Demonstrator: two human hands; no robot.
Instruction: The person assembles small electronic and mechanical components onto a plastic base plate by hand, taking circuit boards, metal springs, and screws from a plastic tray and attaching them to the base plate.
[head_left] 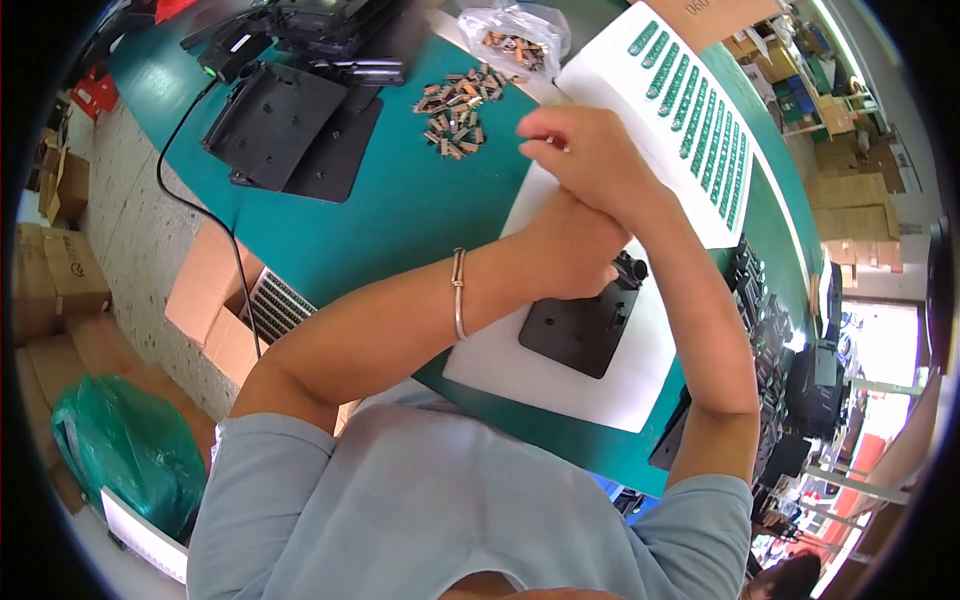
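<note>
A flat black plate [575,335] with small posts and a short black cylinder [630,268] at its upper edge lies on a white foam sheet [510,370]. My left hand [575,245] is closed at the far end of the plate, beside the cylinder; most of its fingers are hidden. Above it my right hand [590,155] crosses over the left, its thumb and curled forefinger close together and pointing left. Whether anything small is between them cannot be made out. The nearest loose things to its fingertips are small metal-and-brown parts [460,115] in a pile.
A white foam board [655,140] with rows of green circuit boards stands beyond my right hand. At the back are a clear bag [515,40] of parts and a cardboard box [705,15]. Black plates [275,120] lie far left, with a black cable [185,200]; black assemblies [765,330] line the right.
</note>
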